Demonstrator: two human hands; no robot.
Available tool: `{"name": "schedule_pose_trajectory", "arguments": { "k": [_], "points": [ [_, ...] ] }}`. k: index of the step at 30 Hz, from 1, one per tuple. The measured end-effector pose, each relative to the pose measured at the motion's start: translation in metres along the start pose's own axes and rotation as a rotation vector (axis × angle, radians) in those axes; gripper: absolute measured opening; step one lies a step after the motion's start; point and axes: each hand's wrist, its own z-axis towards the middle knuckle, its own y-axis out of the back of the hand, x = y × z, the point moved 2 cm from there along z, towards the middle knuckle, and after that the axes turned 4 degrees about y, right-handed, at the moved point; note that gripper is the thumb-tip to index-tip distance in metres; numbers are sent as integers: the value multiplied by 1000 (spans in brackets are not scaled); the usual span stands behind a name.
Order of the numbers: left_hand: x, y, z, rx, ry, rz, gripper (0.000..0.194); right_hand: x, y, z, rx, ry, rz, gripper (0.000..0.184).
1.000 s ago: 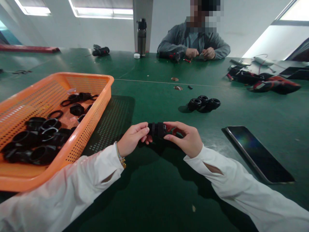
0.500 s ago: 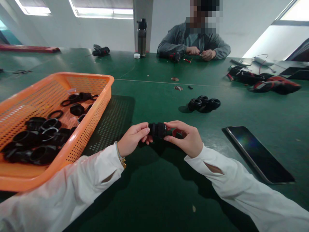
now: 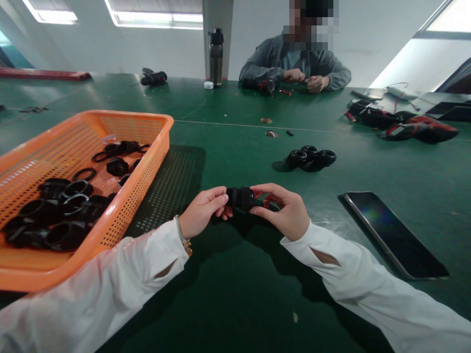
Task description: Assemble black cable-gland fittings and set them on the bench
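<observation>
Black fitting (image 3: pixel 240 198) between hands, ends pinched: left grip (image 3: pixel 223 198), right grip (image 3: pixel 253 200), fingers nearly closed.

Left sleeve (image 3: pixel 106 284) (8 o'clock) and right sleeve (image 3: pixel 375 289) (4 o'clock) were white, with slit cuffs; a gold-toned bracelet (image 3: pixel 187 246) encircled the left wrist (image 3: pixel 179 229).

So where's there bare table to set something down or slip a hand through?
Green table shows bare between the orange basket and the black fitting cluster, and between that cluster and the phone. It is crowded inside the basket and at far right, around the red-and-black bundle.
</observation>
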Motion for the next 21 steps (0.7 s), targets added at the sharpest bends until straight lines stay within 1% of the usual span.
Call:
{"name": "schedule_pose_trajectory", "arguments": {
  "k": [21],
  "points": [
    [1, -1, 1, 8, 2, -22, 38, -1, 1, 1, 16, 4, -20, 28]
  ]
}}
